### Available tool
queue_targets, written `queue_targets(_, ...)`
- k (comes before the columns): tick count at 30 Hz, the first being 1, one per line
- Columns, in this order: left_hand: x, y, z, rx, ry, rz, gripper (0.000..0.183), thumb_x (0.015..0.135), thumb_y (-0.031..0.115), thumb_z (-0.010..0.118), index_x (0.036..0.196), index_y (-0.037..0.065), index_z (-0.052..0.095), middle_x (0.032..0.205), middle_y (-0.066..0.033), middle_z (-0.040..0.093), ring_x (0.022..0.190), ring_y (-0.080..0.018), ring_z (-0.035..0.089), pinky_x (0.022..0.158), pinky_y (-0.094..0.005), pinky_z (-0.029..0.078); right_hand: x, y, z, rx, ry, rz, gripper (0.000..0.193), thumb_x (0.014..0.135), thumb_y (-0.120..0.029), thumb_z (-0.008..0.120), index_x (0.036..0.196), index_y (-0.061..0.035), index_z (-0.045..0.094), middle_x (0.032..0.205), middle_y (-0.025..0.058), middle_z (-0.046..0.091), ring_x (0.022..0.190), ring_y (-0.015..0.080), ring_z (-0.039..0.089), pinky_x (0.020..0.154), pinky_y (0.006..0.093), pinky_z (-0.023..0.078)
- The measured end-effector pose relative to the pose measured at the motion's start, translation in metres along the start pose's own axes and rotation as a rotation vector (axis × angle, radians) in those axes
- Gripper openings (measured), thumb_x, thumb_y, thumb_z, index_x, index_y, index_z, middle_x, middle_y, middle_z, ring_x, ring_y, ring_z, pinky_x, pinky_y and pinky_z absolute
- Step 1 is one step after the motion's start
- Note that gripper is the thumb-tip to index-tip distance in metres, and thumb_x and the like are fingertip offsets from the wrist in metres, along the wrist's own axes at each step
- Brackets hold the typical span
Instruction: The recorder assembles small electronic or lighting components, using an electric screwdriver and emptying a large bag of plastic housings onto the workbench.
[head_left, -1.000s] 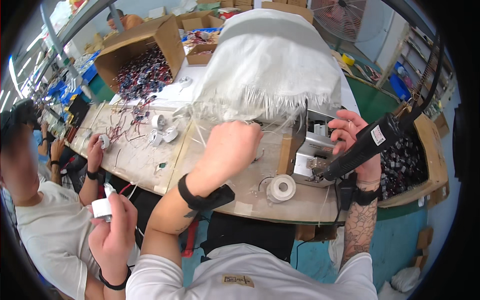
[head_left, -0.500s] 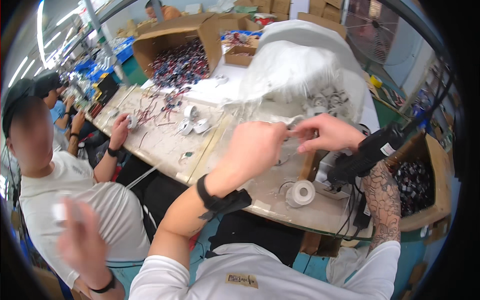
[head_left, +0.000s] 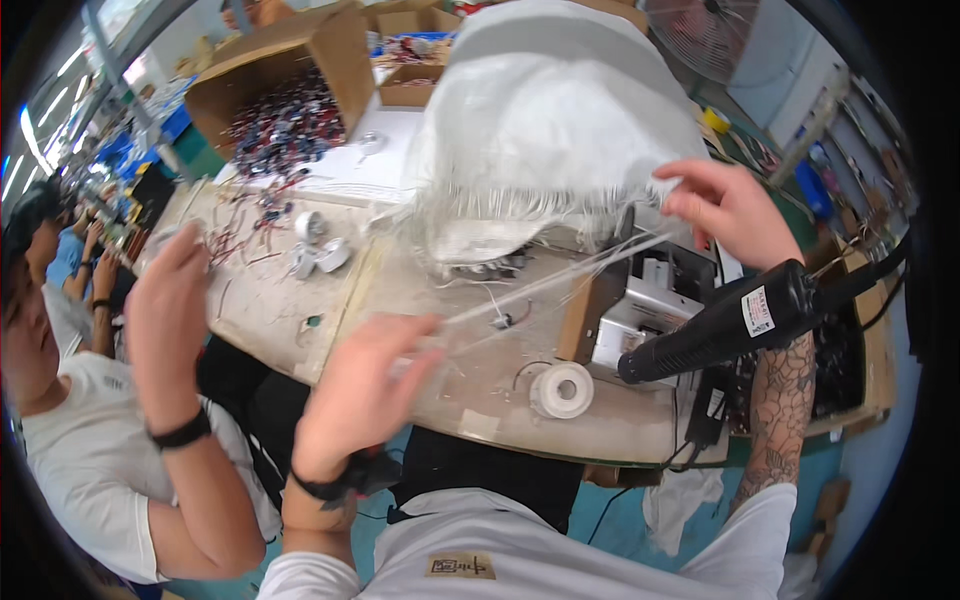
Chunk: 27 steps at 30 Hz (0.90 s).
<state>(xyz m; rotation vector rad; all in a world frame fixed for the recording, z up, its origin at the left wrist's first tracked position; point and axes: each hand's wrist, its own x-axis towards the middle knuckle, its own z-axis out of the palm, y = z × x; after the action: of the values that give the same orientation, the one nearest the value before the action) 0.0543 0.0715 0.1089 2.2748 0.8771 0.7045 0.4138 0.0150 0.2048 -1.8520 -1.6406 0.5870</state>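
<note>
One pale, blurred strand (head_left: 530, 290) stretches over the table (head_left: 475, 385) between the left hand (head_left: 365, 385) and the right hand (head_left: 738, 212), before a white sack (head_left: 560, 120). Blurred left fingers meet its lower end; right fingers curve near its upper end. Whether either set grips it, one cannot tell. A white spool (head_left: 547, 402) sits nearby.

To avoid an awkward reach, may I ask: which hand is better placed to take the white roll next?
Probably the left hand: it is nearer the white roll; the right hand is farther away, beyond the metal device.
</note>
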Motion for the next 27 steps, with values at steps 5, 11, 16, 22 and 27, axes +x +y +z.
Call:
queue_targets(5, -0.011, 0.01, -0.032, 0.167, 0.157, 0.14, 0.028, 0.079, 0.0, 0.065, 0.106, -0.005, 0.065, 0.116, -0.018, 0.066, 0.1, -0.0323, 0.061, 0.09, -0.0374, 0.047, 0.0, 0.015, -0.018, -0.289, -0.004, -0.074, 0.038, 0.083, -0.025, 0.072, 0.11, 0.0009, 0.065, 0.092, 0.0121, 0.07, 0.083, 0.0207, 0.065, 0.077, 0.0312, 0.051)
queue_targets(11, 0.028, 0.015, -0.033, -0.231, 0.278, 0.153, 0.025, 0.081, 0.001, 0.063, 0.105, -0.004, 0.065, 0.108, -0.0201, 0.066, 0.097, -0.0246, 0.064, 0.087, -0.0348, 0.048, 0.036, 0.054, 0.007, -0.522, 0.09, -0.281, 0.054, 0.077, -0.032, 0.076, 0.118, 0.0004, 0.06, 0.112, 0.0173, 0.064, 0.102, 0.0285, 0.062, 0.089, 0.0373, 0.049)
queue_targets(16, 0.134, -0.008, 0.02, -0.068, -0.186, 0.199, 0.025, 0.084, 0.012, 0.059, 0.101, -0.005, 0.068, 0.097, -0.0209, 0.069, 0.095, -0.034, 0.066, 0.086, -0.0391, 0.051, 0.054, 0.061, 0.006, -0.684, 0.099, -0.183, 0.061, 0.077, -0.034, 0.075, 0.123, -0.0002, 0.054, 0.123, 0.0211, 0.057, 0.117, 0.0369, 0.052, 0.102, 0.041, 0.041)
queue_targets(22, 0.232, -0.079, 0.063, 0.556, -0.145, 0.148, 0.034, 0.08, 0.012, 0.061, 0.111, 0.0, 0.065, 0.107, -0.0231, 0.066, 0.101, -0.039, 0.062, 0.091, -0.0428, 0.049, 0.063, 0.092, -0.007, -0.728, 0.15, -0.048, 0.073, 0.079, -0.03, 0.072, 0.137, 0.0041, 0.042, 0.14, 0.0251, 0.045, 0.127, 0.0391, 0.046, 0.106, 0.0398, 0.039)
queue_targets(27, 0.267, -0.025, 0.003, 0.403, -0.063, 0.368, 0.037, 0.086, 0.03, 0.056, 0.114, 0.007, 0.066, 0.109, -0.0227, 0.065, 0.104, -0.0377, 0.061, 0.091, -0.045, 0.048, 0.05, 0.116, -0.025, -0.761, 0.084, 0.119, 0.068, 0.079, -0.032, 0.072, 0.133, 0.0019, 0.048, 0.132, 0.0242, 0.053, 0.12, 0.0394, 0.051, 0.103, 0.0396, 0.042)
